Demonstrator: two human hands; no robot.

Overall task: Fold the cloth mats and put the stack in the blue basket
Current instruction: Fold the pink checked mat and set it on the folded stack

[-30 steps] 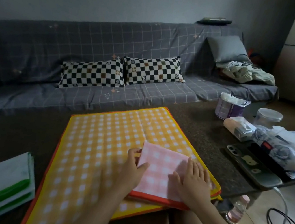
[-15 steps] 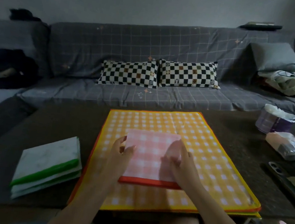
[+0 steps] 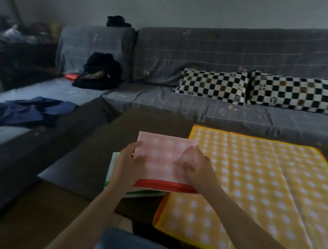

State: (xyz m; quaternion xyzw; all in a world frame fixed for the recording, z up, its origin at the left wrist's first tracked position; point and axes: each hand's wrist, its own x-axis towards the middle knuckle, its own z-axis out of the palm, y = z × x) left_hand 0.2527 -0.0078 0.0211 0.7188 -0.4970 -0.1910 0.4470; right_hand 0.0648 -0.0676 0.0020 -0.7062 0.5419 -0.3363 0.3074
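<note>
Left of the yellow mat [image 3: 255,190], both hands, L [image 3: 127,162] & R [image 3: 195,166], fingers pinching folded pink mat [image 3: 162,158], hold it over green-edged mat [image 3: 141,193], prob. to stack.

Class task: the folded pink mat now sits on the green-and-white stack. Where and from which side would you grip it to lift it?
Probably the two short sides, as the left hand and right hand do on the folded pink mat: it lies flat, and its red fold edge faces the person.
</note>
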